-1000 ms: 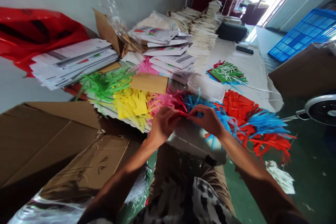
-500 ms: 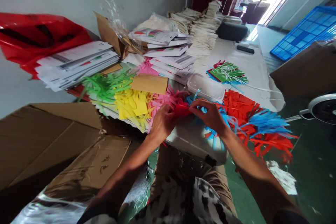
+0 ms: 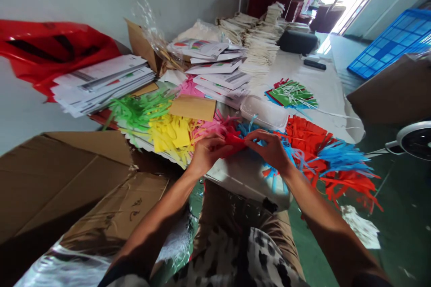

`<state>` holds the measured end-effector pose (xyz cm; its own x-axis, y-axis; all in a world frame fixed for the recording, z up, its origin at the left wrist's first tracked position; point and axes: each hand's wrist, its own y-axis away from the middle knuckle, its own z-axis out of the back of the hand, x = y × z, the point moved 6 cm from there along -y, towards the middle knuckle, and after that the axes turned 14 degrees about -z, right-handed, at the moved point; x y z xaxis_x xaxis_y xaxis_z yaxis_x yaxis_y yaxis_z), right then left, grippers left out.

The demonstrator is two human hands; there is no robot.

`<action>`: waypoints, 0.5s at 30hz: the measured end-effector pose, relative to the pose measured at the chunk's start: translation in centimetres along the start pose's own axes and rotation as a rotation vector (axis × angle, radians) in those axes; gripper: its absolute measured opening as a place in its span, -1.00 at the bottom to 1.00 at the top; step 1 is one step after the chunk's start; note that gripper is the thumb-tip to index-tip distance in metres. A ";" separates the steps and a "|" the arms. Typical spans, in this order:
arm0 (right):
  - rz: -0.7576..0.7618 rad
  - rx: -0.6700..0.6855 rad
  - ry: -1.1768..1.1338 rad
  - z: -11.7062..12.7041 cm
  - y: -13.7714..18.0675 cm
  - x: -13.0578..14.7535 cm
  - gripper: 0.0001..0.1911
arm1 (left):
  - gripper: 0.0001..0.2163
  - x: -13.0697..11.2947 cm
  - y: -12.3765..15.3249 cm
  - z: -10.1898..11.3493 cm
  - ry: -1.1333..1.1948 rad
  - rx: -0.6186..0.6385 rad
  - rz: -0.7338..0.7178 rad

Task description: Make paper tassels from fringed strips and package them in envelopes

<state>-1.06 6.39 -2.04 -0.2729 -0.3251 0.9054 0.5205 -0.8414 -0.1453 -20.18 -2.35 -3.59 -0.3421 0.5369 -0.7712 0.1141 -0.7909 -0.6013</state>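
My left hand (image 3: 206, 152) and my right hand (image 3: 269, 147) meet over the near table edge, both pinching one red fringed paper piece (image 3: 235, 140) between their fingertips. Around them lie piles of fringed paper: green (image 3: 138, 110), yellow (image 3: 170, 134), pink (image 3: 208, 128), and a blue and red heap (image 3: 333, 157) to the right of my right hand. A tan card (image 3: 191, 107) rests on the yellow and green piles. A clear plastic tub (image 3: 264, 113) stands just beyond my hands.
A large cardboard box (image 3: 63, 175) stands at my left. Stacks of printed sheets (image 3: 101, 80) and cream bundles (image 3: 259, 40) fill the far table. A small fringed stack (image 3: 291, 94) lies mid-table. A blue crate (image 3: 390, 42) and a fan (image 3: 415, 139) are at right.
Both hands have risen slightly and turned the red piece between them; my left fingers have slid along it toward the right hand. The piles have not moved.
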 end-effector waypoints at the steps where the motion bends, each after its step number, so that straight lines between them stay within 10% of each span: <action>1: -0.012 -0.001 -0.015 0.0 0.0 -0.1 -0.79 | -0.66 0.1 -0.1 0.1 0.023 -0.026 0.018; 15: -0.327 -0.164 -0.579 1.5 -1.6 -3.6 -0.63 | -0.79 0.7 -0.1 5.5 -0.008 -0.478 0.083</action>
<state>0.34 9.52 -4.50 0.1049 0.2012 0.9739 0.3434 -0.9264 0.1544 -25.60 -3.48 -2.89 -0.3210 0.4741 -0.8199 0.5562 -0.6063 -0.5684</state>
